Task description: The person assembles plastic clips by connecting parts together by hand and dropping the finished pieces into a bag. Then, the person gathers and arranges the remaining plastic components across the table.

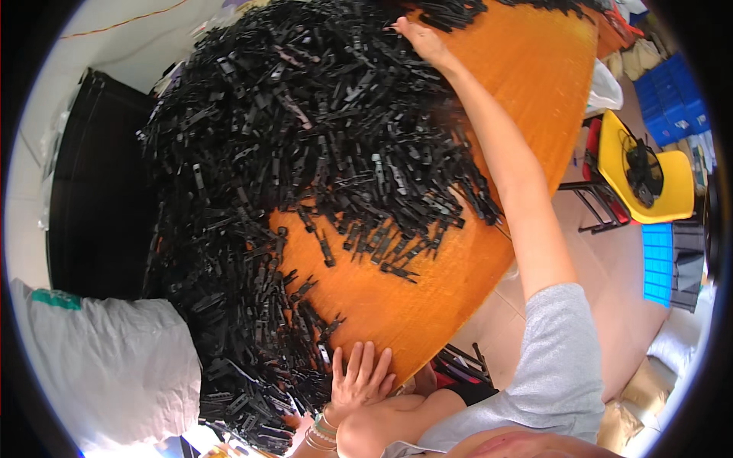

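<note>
A huge heap of small, narrow black clip-like pieces (pixel 305 130) covers much of the orange-brown wooden table (pixel 427 305). My right arm reaches far across the table. At its end, my right hand (pixel 422 42) is at the heap's far edge with its fingers drawn together; what they hold, if anything, is too small to make out. Close to me, my left hand (pixel 363 375) lies flat on the table's near edge, fingers stretched out and spread, beside the lower part of the heap. Bead bracelets circle that wrist. A few loose black pieces (pixel 398 271) lie at the heap's ragged inner edge.
A large black panel (pixel 103 183) stands left of the table, with a pale grey sack (pixel 114 366) nearer me. Rightward are a yellow chair (pixel 615 164) with a black object on its seat, blue crates (pixel 672 99), and brown bags (pixel 645 389) on the floor.
</note>
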Demonstrator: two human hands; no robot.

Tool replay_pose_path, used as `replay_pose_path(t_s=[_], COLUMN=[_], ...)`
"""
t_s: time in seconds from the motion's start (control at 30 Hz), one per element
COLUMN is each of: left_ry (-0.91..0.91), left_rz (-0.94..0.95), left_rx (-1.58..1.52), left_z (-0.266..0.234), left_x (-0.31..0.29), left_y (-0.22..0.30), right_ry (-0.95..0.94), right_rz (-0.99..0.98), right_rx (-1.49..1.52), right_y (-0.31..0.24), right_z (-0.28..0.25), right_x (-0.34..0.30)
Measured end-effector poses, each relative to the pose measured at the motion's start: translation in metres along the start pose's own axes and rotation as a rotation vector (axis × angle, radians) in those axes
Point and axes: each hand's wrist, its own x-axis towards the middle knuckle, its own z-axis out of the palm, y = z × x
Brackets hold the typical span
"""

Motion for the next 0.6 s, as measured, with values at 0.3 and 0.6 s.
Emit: replay_pose_path(t_s=[0.3,0.6], left_ry=[-0.118,0.195], left_rz=[0.027,0.381], left_rx=[0.023,-0.067], left_z=[-0.008,-0.023], left_x=[0.003,0.084], left_y=[0.005,0.015], right_ry=[-0.019,-0.083], right_rz=[-0.039,0.031], right_rx=[0.254,0.281], right_y=[-0.016,-0.024], right_z=[0.009,0.003], right_x=[-0.044,-0.076])
